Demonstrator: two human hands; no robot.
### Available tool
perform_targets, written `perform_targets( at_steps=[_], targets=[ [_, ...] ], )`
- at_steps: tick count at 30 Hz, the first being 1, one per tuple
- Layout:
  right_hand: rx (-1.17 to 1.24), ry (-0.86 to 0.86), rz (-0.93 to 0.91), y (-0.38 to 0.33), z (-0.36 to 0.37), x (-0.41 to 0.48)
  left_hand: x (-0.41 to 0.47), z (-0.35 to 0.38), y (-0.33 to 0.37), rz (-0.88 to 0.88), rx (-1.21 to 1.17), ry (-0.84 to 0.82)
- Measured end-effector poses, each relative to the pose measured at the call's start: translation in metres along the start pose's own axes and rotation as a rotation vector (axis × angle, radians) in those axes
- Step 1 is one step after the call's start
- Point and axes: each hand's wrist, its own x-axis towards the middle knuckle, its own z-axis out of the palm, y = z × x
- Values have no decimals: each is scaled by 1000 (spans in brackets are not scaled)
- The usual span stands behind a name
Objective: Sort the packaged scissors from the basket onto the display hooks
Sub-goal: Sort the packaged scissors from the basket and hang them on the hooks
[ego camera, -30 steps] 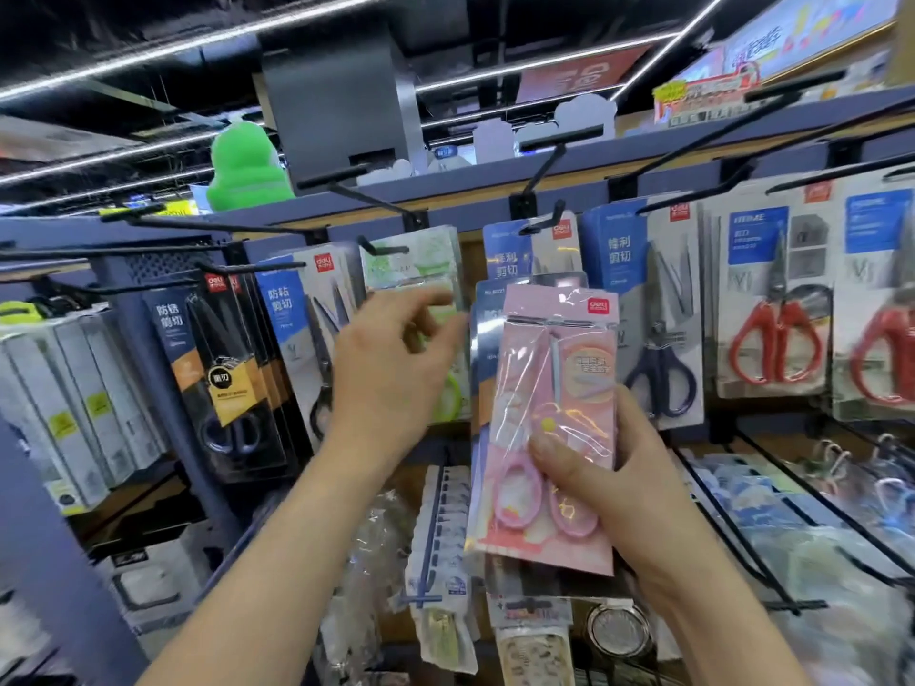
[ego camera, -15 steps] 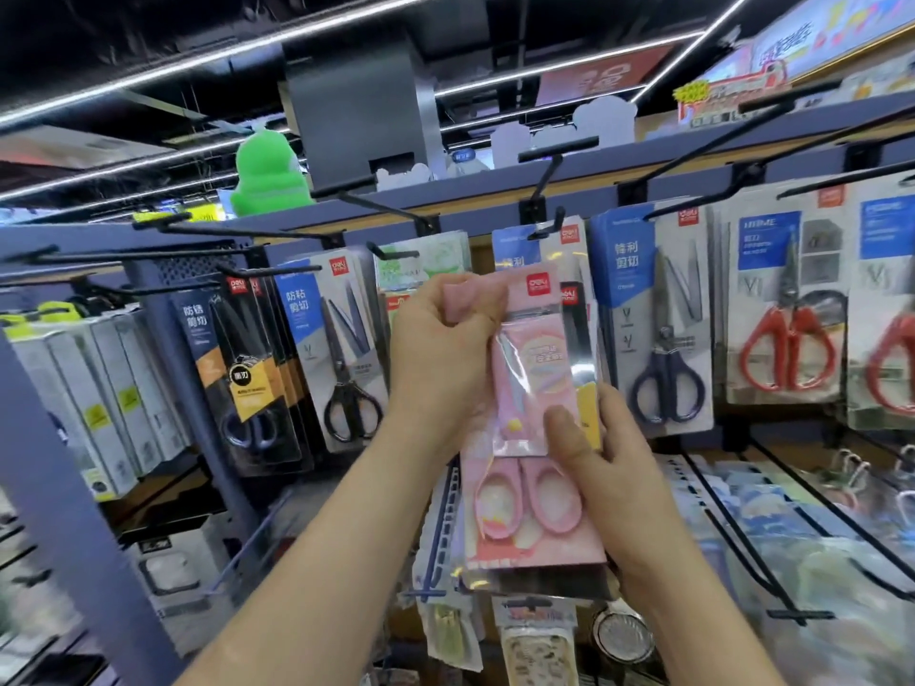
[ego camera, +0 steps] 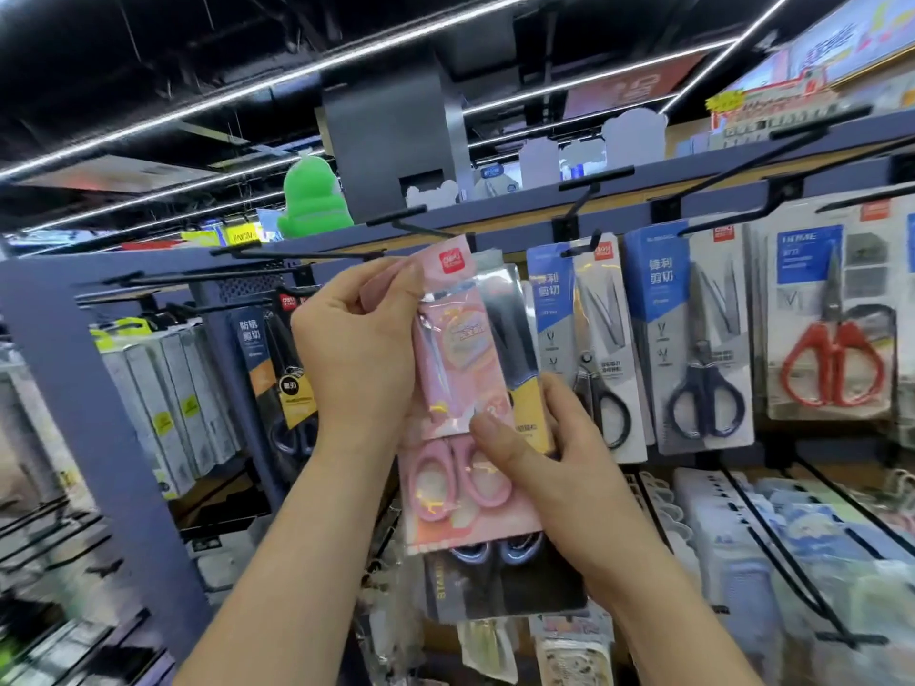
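Pink scissors, one, left hand, right hand

**Pack in front of the hooks**

Our left hand grips the top of the scissors pack, and our right hand its lower right edge. A second pack lies behind it. The hook juts just above, and hung packs sit to the right.

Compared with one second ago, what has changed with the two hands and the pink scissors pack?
The left hand left the hanging packs and now pinches the top of the pink scissors pack, which rose toward a black hook. The right hand still holds its lower part, with a dark pack behind it. The hanging packs stayed in place.
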Motion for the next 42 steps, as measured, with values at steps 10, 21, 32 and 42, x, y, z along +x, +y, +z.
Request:
perform_targets(
  at_steps=[10, 21, 32, 42],
  targets=[
    [-8, 35, -19, 5, 10, -1, 22, -6, 5, -148, 96, -135],
    [79, 99, 18, 14, 7, 2, 8, -17, -4, -174, 94, -270],
    [-300, 265, -157, 2, -38, -1, 22, -7, -47, -105, 235, -328],
    [-166, 213, -39, 0, -64, -11, 29, 21, -79, 159, 809, -248]
  ],
)
